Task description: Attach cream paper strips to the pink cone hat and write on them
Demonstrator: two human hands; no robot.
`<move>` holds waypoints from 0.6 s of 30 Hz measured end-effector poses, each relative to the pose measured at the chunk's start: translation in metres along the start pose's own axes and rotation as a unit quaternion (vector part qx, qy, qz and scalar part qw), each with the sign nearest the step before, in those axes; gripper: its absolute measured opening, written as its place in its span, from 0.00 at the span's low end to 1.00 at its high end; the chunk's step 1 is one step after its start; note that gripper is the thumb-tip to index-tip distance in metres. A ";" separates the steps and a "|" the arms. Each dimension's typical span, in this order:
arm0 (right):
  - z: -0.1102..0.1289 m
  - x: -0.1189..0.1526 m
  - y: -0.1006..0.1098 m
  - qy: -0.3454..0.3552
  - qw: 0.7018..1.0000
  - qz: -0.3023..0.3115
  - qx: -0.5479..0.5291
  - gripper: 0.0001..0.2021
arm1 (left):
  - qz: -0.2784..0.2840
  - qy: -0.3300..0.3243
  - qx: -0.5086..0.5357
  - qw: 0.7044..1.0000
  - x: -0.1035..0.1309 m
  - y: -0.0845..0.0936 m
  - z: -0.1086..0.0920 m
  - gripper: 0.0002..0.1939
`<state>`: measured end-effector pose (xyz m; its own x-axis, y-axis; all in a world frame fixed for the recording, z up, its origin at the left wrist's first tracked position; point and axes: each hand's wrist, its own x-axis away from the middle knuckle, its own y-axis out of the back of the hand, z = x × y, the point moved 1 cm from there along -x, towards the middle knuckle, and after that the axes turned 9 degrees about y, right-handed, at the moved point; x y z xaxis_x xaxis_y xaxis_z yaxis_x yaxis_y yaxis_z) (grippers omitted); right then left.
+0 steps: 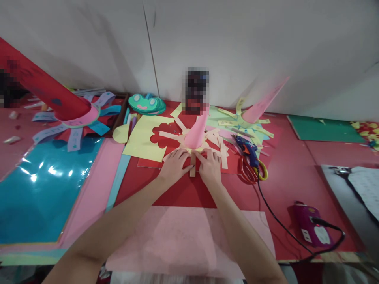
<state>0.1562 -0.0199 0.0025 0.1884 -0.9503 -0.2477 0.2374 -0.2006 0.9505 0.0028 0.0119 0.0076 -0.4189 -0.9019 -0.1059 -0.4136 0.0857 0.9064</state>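
Note:
A pink paper cone (196, 134) stands on a pale base with cream paper strips fanned out around it. One narrow paper strip (192, 169) points toward me from the front of that base. My left hand (177, 165) is at the strip's left side, its thumb and fingertips closed against it where it meets the base. From the right, my right hand (211, 165) presses its bent fingers on the strip's upper end. More loose cream strips (224, 154) lie just beyond my right hand. The fingertips partly cover the join.
A blue glue gun (248, 150) and scissors (248, 171) lie to the right; a cord runs to a purple power adapter (312, 225). A second pink cone (265, 103) stands behind, a red cone (56, 92) at left. Pink paper (177, 236) lies nearest me.

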 end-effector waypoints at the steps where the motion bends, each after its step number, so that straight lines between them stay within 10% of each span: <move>1: 0.000 0.000 0.000 -0.001 1.000 -0.002 -0.003 0.26 | 0.000 0.000 0.000 1.000 0.000 0.000 0.000 0.14; 18: 0.001 0.002 -0.001 0.022 0.999 0.015 0.040 0.28 | -0.009 -0.002 0.002 1.000 0.000 -0.001 0.000 0.14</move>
<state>0.1557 -0.0215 0.0016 0.2360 -0.9453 -0.2251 0.1544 -0.1922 0.9691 0.0029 0.0115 0.0068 -0.4148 -0.9015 -0.1239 -0.4235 0.0708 0.9031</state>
